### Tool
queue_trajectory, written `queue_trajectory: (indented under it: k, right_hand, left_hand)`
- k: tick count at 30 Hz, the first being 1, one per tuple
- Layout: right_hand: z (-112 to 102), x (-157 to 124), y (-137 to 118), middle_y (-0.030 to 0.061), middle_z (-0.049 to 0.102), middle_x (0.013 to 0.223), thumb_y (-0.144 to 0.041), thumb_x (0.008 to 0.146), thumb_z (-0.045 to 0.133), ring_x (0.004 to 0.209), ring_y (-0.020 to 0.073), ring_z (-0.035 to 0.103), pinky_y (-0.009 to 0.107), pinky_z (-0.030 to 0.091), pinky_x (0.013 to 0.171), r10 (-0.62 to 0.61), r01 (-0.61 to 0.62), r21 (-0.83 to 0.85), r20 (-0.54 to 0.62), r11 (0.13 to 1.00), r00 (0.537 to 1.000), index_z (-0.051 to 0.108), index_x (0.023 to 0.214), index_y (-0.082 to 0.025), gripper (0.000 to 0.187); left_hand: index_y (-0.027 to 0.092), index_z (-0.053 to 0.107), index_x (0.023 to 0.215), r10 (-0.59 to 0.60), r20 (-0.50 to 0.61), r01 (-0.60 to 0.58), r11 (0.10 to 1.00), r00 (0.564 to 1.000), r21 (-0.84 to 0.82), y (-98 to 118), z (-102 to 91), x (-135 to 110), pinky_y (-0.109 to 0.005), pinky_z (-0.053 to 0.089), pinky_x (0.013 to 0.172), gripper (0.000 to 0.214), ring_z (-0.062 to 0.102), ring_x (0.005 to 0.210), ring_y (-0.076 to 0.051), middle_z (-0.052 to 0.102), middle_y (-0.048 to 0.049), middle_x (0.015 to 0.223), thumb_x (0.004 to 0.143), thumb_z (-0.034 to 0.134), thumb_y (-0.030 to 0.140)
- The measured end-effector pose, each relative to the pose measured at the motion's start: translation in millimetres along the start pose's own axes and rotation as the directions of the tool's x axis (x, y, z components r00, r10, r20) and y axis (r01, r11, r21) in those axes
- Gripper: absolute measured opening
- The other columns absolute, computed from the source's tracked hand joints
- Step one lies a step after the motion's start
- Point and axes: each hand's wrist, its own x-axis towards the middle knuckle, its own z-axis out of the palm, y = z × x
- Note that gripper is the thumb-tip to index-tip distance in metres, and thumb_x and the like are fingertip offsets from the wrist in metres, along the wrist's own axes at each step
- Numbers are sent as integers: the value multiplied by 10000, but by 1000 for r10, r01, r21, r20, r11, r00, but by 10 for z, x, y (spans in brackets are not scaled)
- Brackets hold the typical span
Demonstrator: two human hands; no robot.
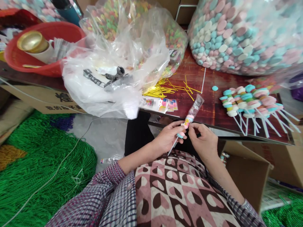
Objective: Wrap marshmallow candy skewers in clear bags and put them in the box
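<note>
Just off the dark wooden counter (213,110), over the lap, the white-stick skewer of pastel candy discs (185,126) is pinched by left hand (168,137) fingers, and the clear narrow plastic sleeve (196,107) is pinched at its mouth by the right hand (204,140), probably to keep both aligned.

Glossy clear plastic sleeve (194,108), dark wood table (208,104)

Bold black Chinese characters stood upside down on the side of the brown cardboard box (47,99), too skewed to read with certainty. A black strip (93,78) on the crumpled white plastic bag (94,97) carried pale letters, blurred beyond reading.
</note>
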Motion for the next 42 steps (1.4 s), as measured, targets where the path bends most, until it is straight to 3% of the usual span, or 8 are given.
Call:
queue_trajectory:
  k: [11,17,29,42]
  right_hand:
    - [-30,-9,-46,18,686,715,-278,824,563,603,158,600,296,491,643,232,-240,209,64,948,971,657,820,-198,123]
    - [13,-39,-44,14,669,757,-297,833,594,617,153,587,304,498,641,183,-188,228,46,955,982,652,913,-200,138]
    - [32,-35,-5,15,642,781,-213,823,562,642,164,588,316,497,650,33,-34,54,23,998,999,637,934,-216,134]
    - [57,-33,-17,20,668,756,-203,829,539,632,168,595,309,478,642,49,-49,23,-9,999,999,647,855,-220,112]
  left_hand:
    - [139,650,1019,5,-11,-5,1000,1000,-29,23,-18,8,-189,424,446,333,614,544,-102,641,-7,709,715,743,237]
    - [138,655,1017,-11,37,12,999,999,-48,38,-4,2,-192,431,448,338,609,534,-97,623,5,700,712,744,251]
    - [131,658,1003,-20,61,23,998,998,-55,26,-17,21,-185,421,452,326,599,529,-88,613,7,683,721,757,262]
    - [140,662,979,-25,64,28,998,998,-52,39,8,-4,-188,418,459,331,595,538,-82,608,13,700,700,776,275]
